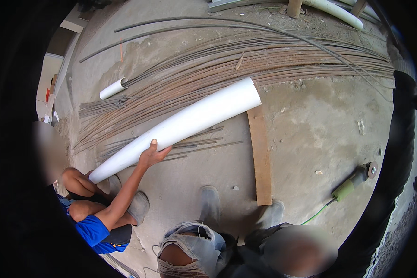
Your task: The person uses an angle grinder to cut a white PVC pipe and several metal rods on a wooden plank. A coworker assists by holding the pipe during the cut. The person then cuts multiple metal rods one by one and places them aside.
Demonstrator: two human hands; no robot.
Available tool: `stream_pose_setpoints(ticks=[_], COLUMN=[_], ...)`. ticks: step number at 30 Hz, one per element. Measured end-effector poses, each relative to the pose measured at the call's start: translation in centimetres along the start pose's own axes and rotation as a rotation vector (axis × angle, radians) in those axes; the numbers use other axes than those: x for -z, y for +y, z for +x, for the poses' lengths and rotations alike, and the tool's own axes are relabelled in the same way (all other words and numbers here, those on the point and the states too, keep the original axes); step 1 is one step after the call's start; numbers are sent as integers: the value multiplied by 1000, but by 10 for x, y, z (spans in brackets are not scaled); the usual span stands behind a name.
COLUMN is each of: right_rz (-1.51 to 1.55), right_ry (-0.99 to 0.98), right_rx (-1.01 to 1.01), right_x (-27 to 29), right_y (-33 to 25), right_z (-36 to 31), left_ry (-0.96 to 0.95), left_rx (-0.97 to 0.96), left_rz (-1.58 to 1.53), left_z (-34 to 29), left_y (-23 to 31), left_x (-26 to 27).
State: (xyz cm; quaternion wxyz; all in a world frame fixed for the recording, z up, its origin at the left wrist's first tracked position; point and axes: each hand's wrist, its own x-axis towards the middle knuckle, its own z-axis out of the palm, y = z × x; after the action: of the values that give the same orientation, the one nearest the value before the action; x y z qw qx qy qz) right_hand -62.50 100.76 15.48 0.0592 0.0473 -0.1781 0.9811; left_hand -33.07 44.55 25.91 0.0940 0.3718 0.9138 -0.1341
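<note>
Neither of my hands shows in the view. In front of my boots a long white pipe (pixel 190 121) slants from lower left to upper right. A co-worker in a blue shirt crouches at the left, and that person's hand (pixel 152 155) lies against the pipe's side. The pipe's wide end covers the far end of a wooden plank (pixel 260 160); whether it rests on it I cannot tell. The plank's near end lies by my right boot (pixel 272 214). A blurred patch hides part of the lower right.
Long rusty rebar (pixel 180 78) lies bundled beyond the pipe. A short white pipe piece (pixel 112 89) sits around some bar ends. At the right is a green and black angle grinder (pixel 350 185) with a green cord. More pipe (pixel 338 14) lies at the far right.
</note>
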Motion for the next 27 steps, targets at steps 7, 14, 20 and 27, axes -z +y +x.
stream_pose_setpoints(ticks=[7,14,20,27], right_rz=[193,43,-313,-344], right_ry=[-310,-8,303,515], right_rx=[31,-124,-312,-411], right_x=[21,47,78,115], right_y=[142,270,305,320], right_z=[4,-108,-163,-159], left_ry=[393,642,418,300], left_rx=[150,171,315,560], left_rz=[646,310,88,103], left_z=[47,72,64,92], left_y=[-128,-181,-143,-124], left_x=[32,-146,-311,-345])
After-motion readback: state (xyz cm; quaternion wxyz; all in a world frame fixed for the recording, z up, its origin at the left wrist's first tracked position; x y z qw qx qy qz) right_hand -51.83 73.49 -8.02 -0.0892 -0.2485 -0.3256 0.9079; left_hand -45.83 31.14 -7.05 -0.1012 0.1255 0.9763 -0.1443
